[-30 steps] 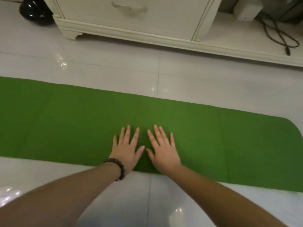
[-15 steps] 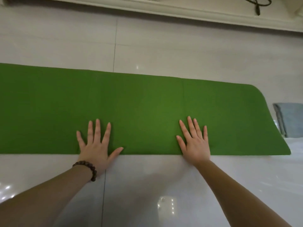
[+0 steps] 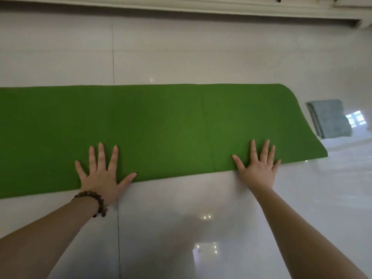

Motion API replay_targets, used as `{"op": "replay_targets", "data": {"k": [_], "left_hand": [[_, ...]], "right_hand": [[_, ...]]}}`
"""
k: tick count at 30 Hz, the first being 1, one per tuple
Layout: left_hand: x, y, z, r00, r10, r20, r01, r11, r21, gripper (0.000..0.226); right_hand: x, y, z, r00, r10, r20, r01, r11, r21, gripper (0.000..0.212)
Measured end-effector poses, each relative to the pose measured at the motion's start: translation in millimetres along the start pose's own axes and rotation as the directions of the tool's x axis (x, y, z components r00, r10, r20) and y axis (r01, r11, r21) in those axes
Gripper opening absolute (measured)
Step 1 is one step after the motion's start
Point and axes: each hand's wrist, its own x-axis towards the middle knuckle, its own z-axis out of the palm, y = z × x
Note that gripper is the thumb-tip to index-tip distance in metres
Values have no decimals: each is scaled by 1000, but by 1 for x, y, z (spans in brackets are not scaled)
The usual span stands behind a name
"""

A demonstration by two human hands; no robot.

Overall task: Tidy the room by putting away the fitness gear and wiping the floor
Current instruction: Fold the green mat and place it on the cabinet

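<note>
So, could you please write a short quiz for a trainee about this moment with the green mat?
1. True or false: both hands lie flat on the yoga mat.
2. Which hand wears the bead bracelet?
3. What lies on the floor beyond the mat's right end: (a) folded grey cloth, (b) dumbbell, (c) bottle?

Key: 1 true, left hand and right hand both have spread fingers. 2 left. 3 a, the grey cloth.
</note>
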Motion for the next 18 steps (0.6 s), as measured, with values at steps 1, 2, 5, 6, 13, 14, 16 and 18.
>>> {"op": "replay_targets", "data": {"k": [1, 2, 5, 6, 13, 14, 16, 18], "left_hand": [[0, 0, 0, 1000, -1, 10, 1, 1000, 10, 103], [1, -1, -1, 1000, -4, 19, 4, 1000, 24, 102], [1, 2, -4, 998, -12, 56, 9, 999, 53, 99], [1, 3, -6, 998, -16, 68, 12, 998, 60, 99], [0, -1, -11, 996, 2, 90, -6, 999, 46, 98], [0, -1, -11, 996, 5, 90, -9, 999, 53, 98], [-1, -2, -10, 997, 11, 76, -16, 998, 56, 97], [-1, -2, -9, 998, 20, 58, -23, 998, 51, 96]], "right_hand": [[-1, 0, -4, 991, 137, 1, -137, 986, 96, 95], [0, 0, -8, 969, 244, 36, -246, 951, 188, 105], [4, -7, -21, 931, 346, 114, -363, 849, 385, 110], [6, -10, -24, 919, 378, 108, -383, 799, 464, 107], [16, 3, -32, 684, 701, 202, -411, 142, 901, 81], [16, 6, -33, 671, 706, 226, -363, 46, 931, 71], [15, 11, -37, 691, 665, 285, -295, -101, 950, 53], [13, 14, -43, 751, 592, 291, -216, -196, 956, 43]]}}
